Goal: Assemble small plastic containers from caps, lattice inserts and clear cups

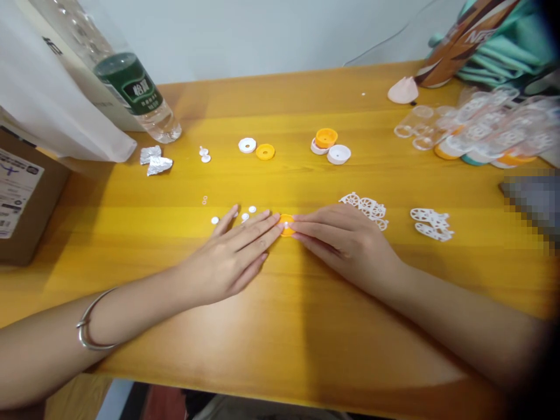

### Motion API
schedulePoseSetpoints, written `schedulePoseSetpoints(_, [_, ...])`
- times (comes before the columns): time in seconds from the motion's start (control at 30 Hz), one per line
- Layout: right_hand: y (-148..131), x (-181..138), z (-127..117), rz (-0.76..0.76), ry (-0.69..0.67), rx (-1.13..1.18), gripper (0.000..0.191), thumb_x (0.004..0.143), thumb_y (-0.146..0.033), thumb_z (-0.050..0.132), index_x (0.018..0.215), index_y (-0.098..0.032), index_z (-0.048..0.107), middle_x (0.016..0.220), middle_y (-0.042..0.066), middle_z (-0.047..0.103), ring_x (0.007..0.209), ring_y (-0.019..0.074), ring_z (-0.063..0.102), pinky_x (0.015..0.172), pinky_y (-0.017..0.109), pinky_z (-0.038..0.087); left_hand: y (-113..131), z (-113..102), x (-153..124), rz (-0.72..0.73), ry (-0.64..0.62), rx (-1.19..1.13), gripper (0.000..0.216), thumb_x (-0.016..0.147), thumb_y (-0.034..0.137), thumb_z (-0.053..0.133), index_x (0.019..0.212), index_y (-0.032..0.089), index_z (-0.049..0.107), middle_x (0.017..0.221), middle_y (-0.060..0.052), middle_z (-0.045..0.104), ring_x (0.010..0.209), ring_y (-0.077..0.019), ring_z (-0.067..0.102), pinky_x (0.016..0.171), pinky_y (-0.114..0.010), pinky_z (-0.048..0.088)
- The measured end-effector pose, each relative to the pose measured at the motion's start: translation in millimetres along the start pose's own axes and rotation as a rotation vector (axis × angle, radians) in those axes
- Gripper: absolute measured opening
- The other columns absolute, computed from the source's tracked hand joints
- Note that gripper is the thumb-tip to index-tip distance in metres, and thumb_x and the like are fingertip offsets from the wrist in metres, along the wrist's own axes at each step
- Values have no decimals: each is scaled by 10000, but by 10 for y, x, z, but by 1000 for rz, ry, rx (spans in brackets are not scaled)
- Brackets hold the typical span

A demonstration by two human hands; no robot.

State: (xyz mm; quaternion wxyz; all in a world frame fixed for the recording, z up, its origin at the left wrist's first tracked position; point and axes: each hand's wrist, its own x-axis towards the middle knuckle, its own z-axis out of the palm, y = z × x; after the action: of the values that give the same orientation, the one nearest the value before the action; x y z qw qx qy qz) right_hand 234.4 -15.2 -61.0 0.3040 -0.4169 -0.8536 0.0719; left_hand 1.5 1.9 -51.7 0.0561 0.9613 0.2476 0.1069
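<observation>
An orange round cap lies on the table between my hands, with a small white piece at its centre. My left hand has its fingers stretched out, and its fingertips touch the left side of the cap. On the opposite side, my right hand has its fingers drawn together, their tips gripping the cap by the white piece. Small white toothed parts lie around my left fingers, some partly hidden. Just beyond my right hand are white openwork wheel-like pieces, partly covered by it.
Farther back lie orange and white caps, stacked round parts and crumpled foil. A water bottle and a cardboard box stand left. Clear tubes and more white openwork pieces are on the right.
</observation>
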Motion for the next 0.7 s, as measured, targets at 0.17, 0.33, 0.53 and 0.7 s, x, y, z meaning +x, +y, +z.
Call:
schedulePoseSetpoints(0.17, [5, 0, 7, -15, 11, -17, 164, 870, -219, 510, 968, -220, 642, 939, 42, 705, 817, 183, 617, 726, 343, 458, 7, -1, 13, 1, 1, 25, 530, 885, 165, 388, 1396, 159, 249, 1396, -107, 392, 1315, -237, 329, 1122, -504, 51])
schedulePoseSetpoints(0.33, [5, -7, 1, -35, 13, -30, 156, 856, -198, 532, 973, -210, 635, 935, 39, 704, 810, 185, 610, 728, 350, 446, 3, 8, 8, -5, 0, 29, 518, 886, 184, 392, 1388, 155, 271, 1387, -103, 408, 1312, -241, 333, 1120, -513, 26])
schedulePoseSetpoints(0.53, [-11, 0, 12, -43, 7, -51, 129, 859, -207, 519, 889, -196, 644, 905, 56, 693, 811, 193, 606, 729, 350, 460, -3, 0, 9, 0, -4, 24, 502, 881, 178, 401, 1373, 160, 305, 1379, -98, 421, 1319, -247, 317, 1120, -511, 34])
schedulePoseSetpoints(0.7, [-28, 5, 35, -37, 13, -76, 120, 852, -242, 528, 829, -184, 631, 924, 83, 669, 824, 199, 593, 753, 349, 469, 25, -18, 19, -7, -36, 56, 491, 882, 176, 393, 1367, 154, 320, 1386, -93, 410, 1339, -256, 269, 1119, -491, 88])
